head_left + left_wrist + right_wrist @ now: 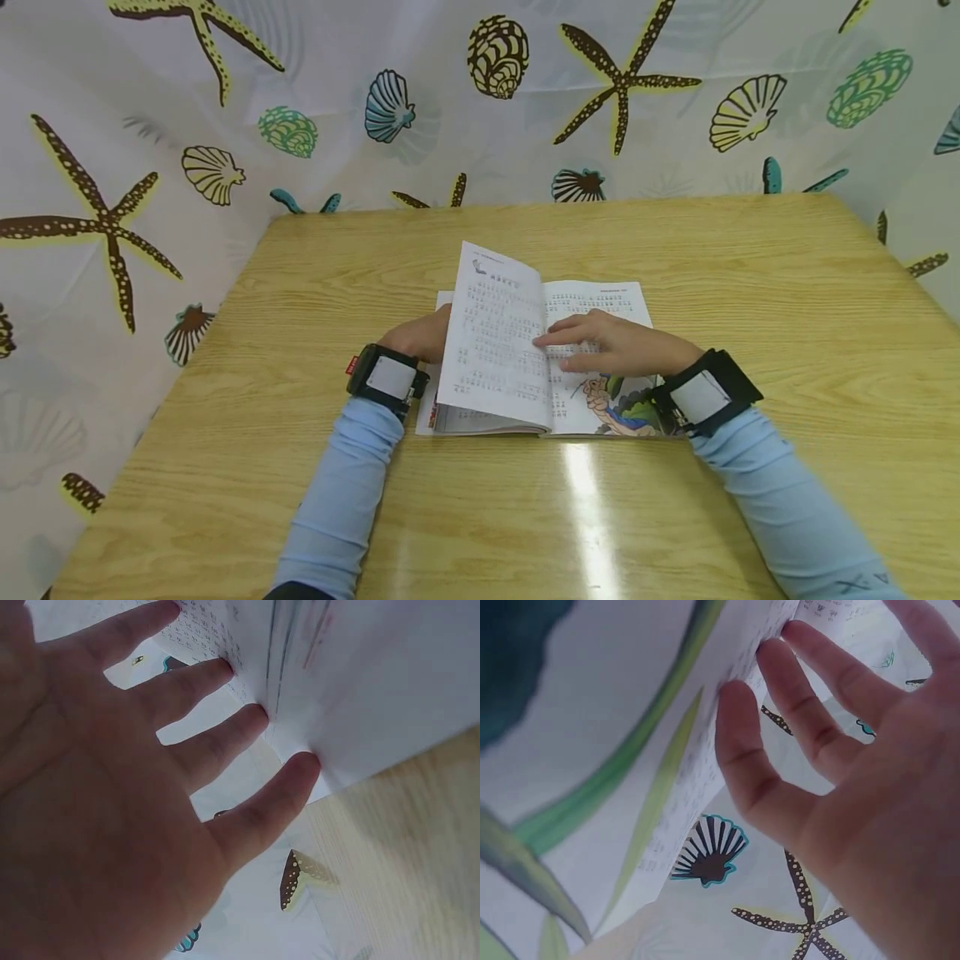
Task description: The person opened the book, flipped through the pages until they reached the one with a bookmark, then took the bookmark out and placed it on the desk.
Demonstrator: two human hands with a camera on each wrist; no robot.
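Note:
An open book (596,302) with printed text lies on the table, one leaf (495,350) standing raised and slanted over its left side. Partly hidden behind that leaf is my left hand (422,335). In the left wrist view, its spread, fairly straight fingers (214,746) touch a page with their tips. My right hand (626,346) reaches over the right page, its fingertips near the book's middle fold. That page carries a coloured picture (618,408) at the bottom. The right wrist view has the loosely extended fingers (802,705) with tips right at the paper.
The book rests on a light wooden table (480,517). A white cloth (450,158) printed with shells and starfish hangs behind the table and along its sides. Each wrist wears a black strap with a device, the left device (390,377) beside the book's left edge.

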